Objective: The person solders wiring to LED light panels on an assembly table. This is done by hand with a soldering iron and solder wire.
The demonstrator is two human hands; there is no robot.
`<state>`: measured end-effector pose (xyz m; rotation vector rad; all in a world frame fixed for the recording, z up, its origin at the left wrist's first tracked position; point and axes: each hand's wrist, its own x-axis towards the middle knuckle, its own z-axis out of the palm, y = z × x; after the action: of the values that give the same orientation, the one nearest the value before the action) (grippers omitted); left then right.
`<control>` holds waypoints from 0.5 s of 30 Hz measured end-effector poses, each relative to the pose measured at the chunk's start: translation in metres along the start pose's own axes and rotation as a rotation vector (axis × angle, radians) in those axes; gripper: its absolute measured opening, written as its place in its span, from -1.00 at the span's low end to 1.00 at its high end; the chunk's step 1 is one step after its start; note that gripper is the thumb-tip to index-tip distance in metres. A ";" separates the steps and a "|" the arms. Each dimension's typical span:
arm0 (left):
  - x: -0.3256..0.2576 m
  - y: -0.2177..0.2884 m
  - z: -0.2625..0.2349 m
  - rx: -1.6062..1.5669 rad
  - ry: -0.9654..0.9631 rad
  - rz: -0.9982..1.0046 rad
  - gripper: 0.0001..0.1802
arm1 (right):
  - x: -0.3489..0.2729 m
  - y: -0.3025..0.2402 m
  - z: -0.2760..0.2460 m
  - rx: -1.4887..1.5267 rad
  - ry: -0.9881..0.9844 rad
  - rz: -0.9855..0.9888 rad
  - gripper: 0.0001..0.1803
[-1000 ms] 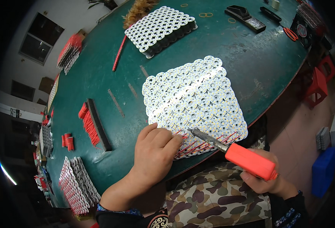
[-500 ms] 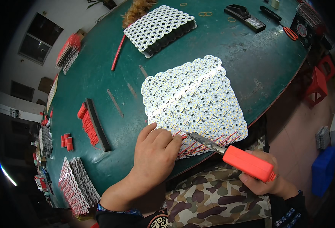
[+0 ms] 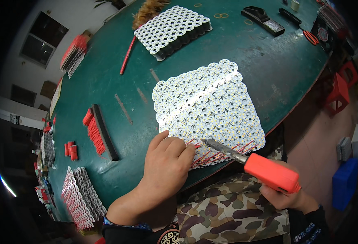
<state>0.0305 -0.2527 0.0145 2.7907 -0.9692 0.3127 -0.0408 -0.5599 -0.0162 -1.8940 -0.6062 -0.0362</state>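
Note:
A white panel of joined round LED boards [image 3: 205, 103], dotted with yellow chips, lies on a green table before me. Red wires [image 3: 217, 155] run across its near rows. My left hand [image 3: 167, 160] rests on the panel's near left part, thumb and fingers closed on a red wire [image 3: 196, 145] whose end pokes out by the fingertips. In my right hand [image 3: 282, 195] is a soldering iron [image 3: 271, 173] with a bright red-orange handle. Its dark tip is over the near rows, a little right of my left fingertips; whether it touches the board I cannot tell.
On the green table [image 3: 268, 91] stand a stack of white round-holed panels [image 3: 173, 30], a feather duster [image 3: 148, 12], a dark holder [image 3: 101, 132] beside red wires, and wired board stacks [image 3: 83, 199]. Scissors [image 3: 310, 37] lie far right. A red stool [image 3: 336, 95] stands beyond the edge.
The soldering iron has shifted slightly right, its tip moving a little away from my left fingertips. My left hand stays nearly in place. The whole view has shifted slightly.

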 end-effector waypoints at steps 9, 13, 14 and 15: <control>-0.001 0.000 0.000 -0.031 -0.006 -0.021 -0.81 | -0.001 -0.002 -0.005 -0.090 0.025 -0.043 -0.40; 0.005 -0.003 -0.003 -0.150 0.041 -0.046 -0.78 | -0.011 0.008 -0.007 -0.184 0.054 -0.114 -0.39; 0.008 -0.002 -0.005 -0.157 0.047 -0.041 -0.77 | -0.011 0.008 -0.008 -0.184 0.053 -0.116 -0.39; 0.011 -0.002 -0.006 -0.166 0.053 -0.037 -0.76 | -0.012 0.007 -0.009 -0.169 0.063 -0.080 -0.38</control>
<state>0.0392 -0.2564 0.0226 2.6334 -0.8876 0.2863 -0.0456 -0.5744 -0.0221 -2.0225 -0.6525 -0.2034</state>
